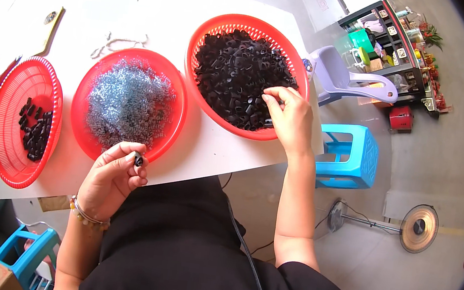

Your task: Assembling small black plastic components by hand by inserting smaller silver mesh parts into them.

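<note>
My left hand [114,174], with a beaded bracelet at the wrist, pinches a small black cylindrical piece [138,160] between thumb and fingers at the table's front edge. My right hand [290,116] is over the right side of a red basket [193,47] filled with small black plastic pieces [232,75]. Its thumb and fingertips come together at the pile; whatever they grip is too small to make out. Between the hands, a red tray [178,121] bears a heap of small shiny metal springs [128,94].
Far left on the white table [206,162] stands a red basket [3,146] with some black cylindrical pieces. A pale string [118,40] lies behind the tray. Off the table's right side are a purple chair [361,86], a blue stool [360,161] and a fan [419,227].
</note>
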The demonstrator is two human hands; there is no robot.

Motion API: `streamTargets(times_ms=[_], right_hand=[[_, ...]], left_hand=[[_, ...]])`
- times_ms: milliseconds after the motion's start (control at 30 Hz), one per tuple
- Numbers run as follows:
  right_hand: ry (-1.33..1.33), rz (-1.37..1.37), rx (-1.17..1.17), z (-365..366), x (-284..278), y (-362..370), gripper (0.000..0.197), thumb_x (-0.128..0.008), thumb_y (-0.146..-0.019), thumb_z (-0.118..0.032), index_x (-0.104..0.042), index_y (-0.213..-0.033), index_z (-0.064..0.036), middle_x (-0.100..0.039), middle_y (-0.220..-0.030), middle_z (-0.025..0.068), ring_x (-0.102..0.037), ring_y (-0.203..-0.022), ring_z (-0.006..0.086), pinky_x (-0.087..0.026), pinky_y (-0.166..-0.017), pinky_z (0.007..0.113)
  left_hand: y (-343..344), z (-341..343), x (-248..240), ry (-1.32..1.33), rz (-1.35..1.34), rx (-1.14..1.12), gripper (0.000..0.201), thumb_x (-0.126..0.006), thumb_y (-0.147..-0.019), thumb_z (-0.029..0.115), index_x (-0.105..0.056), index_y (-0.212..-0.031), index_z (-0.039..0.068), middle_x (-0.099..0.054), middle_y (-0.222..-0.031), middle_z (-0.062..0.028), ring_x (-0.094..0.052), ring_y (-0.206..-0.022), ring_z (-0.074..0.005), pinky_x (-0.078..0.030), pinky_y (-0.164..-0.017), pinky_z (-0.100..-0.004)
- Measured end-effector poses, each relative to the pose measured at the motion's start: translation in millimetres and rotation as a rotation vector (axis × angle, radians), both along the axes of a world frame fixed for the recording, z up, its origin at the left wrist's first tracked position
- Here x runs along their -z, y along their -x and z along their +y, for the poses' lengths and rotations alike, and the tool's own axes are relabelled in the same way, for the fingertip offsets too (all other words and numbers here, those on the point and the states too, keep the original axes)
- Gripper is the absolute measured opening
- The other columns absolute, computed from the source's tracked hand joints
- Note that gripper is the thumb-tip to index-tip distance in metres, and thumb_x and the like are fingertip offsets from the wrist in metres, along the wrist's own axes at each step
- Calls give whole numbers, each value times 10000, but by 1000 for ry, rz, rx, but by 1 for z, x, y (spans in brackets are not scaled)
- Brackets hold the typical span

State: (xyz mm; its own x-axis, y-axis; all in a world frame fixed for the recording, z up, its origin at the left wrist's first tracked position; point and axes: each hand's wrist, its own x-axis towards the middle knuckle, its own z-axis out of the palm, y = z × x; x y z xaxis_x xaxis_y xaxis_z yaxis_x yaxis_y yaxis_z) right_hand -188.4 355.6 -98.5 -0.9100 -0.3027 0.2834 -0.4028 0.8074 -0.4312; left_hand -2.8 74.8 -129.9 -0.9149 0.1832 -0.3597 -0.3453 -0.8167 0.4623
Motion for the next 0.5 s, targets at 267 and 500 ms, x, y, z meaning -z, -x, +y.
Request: streamTargets(times_ms=[267, 500], right_hand=[[-173, 36, 28, -15, 5, 13, 105, -678, -776, -173, -674, -833, -85, -626, -838, 68, -639, -741, 264, -511, -642, 369], [-109, 0, 4, -16, -1, 8, 104, -681, -766, -153, -658, -807, -59, -633, -791, 85, -637, -700, 254, -499, -617, 367]], left_hand=[[-1, 2, 2, -15, -46, -9, 220, -546, -900, 70, -570, -1110, 7, -621, -918, -90, -621, -791, -151, -531, -724, -271], [-4, 1, 5, -23, -67, -16, 235, -534, -910, 77, -546, -1135, 11, -606, -905, -66, -610, -777, -138, -532, -725, -270]])
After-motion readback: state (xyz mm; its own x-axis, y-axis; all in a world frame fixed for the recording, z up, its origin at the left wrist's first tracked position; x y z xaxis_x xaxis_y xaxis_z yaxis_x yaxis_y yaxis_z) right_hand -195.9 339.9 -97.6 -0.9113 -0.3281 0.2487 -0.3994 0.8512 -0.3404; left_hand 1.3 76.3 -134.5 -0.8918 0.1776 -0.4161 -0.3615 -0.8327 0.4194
